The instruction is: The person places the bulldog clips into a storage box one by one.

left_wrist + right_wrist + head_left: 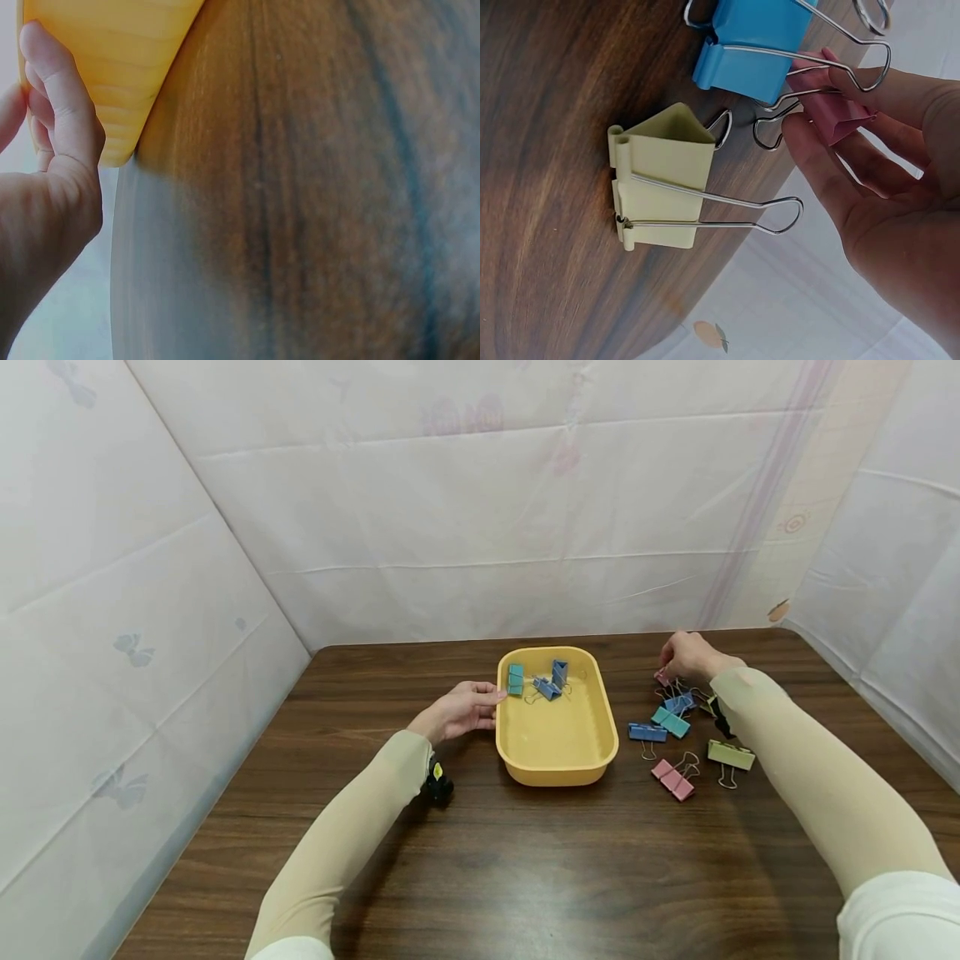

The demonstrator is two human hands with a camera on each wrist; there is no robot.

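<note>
Sorting looks early: three binder clips (one teal, two blue) are lying in the yellow plastic tray (592,739). Left hand (459,710) is gripping the tray's rim. Right hand (686,656) is pinching a pink metal binder clip (840,120) on the dark wooden counter (525,860); roughly six more are waiting beside it.

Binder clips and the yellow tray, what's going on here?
A person is working over a wooden table. The left hand holds the rim of the yellow tray, which has three clips in its far end. The right hand pinches a pink clip at the far edge of a loose pile of clips lying right of the tray.
</note>
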